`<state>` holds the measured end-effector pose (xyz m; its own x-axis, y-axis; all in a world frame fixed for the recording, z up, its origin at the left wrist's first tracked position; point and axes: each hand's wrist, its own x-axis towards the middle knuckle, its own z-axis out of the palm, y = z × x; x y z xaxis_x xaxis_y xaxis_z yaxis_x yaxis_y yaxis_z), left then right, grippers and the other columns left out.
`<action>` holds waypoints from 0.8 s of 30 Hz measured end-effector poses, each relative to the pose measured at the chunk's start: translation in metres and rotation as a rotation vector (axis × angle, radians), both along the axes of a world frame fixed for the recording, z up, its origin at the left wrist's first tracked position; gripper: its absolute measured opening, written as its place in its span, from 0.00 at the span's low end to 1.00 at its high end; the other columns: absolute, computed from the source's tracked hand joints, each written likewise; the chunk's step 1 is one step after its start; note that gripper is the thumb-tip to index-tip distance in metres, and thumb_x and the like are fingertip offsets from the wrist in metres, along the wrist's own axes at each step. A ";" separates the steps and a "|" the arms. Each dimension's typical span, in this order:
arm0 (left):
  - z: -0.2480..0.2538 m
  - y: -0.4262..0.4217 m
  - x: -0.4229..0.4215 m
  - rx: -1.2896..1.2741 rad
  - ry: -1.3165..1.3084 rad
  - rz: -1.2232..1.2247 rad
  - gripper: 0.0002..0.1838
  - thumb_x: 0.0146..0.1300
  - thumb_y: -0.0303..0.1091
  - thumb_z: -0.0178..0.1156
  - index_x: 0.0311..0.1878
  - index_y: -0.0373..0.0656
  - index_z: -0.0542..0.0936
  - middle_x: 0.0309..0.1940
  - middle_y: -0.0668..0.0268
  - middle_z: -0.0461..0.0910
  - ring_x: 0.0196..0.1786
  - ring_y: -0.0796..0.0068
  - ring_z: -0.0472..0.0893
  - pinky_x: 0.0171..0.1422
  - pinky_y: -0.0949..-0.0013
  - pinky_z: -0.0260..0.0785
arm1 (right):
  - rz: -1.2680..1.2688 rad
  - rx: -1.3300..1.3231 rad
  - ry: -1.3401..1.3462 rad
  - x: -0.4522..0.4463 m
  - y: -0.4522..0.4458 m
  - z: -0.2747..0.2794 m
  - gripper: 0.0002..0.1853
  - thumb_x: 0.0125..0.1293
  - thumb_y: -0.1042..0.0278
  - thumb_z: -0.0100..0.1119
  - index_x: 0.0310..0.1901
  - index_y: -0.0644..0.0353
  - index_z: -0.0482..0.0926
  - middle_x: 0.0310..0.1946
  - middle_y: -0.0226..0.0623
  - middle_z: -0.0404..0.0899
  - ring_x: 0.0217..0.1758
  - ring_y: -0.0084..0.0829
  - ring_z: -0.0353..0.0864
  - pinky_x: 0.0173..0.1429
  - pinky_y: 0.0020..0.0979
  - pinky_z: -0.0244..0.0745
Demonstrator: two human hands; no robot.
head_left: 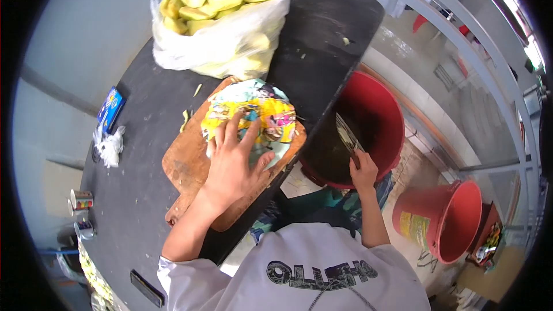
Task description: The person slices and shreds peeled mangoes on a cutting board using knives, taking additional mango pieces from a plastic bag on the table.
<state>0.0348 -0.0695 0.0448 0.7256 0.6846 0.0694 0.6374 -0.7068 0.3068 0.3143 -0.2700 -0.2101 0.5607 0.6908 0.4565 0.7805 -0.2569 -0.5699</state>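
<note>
My left hand (233,158) lies with its fingers spread on a crumpled, colourful printed cloth (280,116), mostly yellow and pale blue. Under the cloth is a wooden cutting board (187,161) with a short handle, close to the table's edge. Off to the right, my right hand (364,173) is closed round the handle of a knife (347,134). The blade points up and away over a large red bucket (377,95), whose inside looks dark. Beyond the board stands a white plastic bag (190,55) filled with peeled yellow-green pieces (224,0).
The black table (138,196) has a curved edge at right. On it are a blue packet (110,108), a white plastic bundle (109,147), cups (81,199) and a phone (147,288). A second red bucket (432,219) rests on the floor, near a glass railing (455,80).
</note>
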 end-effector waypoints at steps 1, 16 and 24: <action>0.002 0.001 0.008 0.081 -0.055 -0.049 0.32 0.61 0.41 0.70 0.68 0.46 0.76 0.72 0.46 0.64 0.71 0.41 0.63 0.73 0.40 0.57 | 0.017 0.010 -0.155 0.001 0.001 0.009 0.21 0.54 0.76 0.69 0.52 0.57 0.82 0.39 0.40 0.83 0.43 0.45 0.84 0.47 0.41 0.78; -0.080 -0.044 0.190 0.551 0.054 -0.863 0.32 0.66 0.42 0.58 0.74 0.69 0.70 0.77 0.60 0.60 0.78 0.53 0.59 0.77 0.36 0.53 | -0.019 0.012 -0.315 0.000 -0.031 0.105 0.22 0.46 0.77 0.70 0.48 0.58 0.84 0.40 0.38 0.81 0.41 0.41 0.82 0.45 0.39 0.76; -0.086 -0.043 0.215 0.572 0.162 -0.858 0.34 0.67 0.45 0.58 0.77 0.77 0.64 0.79 0.61 0.58 0.79 0.54 0.58 0.78 0.36 0.51 | 0.067 -0.056 -0.482 0.027 -0.045 0.117 0.14 0.57 0.74 0.66 0.47 0.60 0.84 0.39 0.36 0.81 0.38 0.35 0.82 0.42 0.35 0.74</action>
<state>0.2502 -0.1128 -0.0411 0.9823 -0.1698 0.0787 -0.1442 -0.9546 -0.2607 0.3418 -0.3148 -0.0932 0.2481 0.7491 0.6142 0.9680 -0.2171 -0.1263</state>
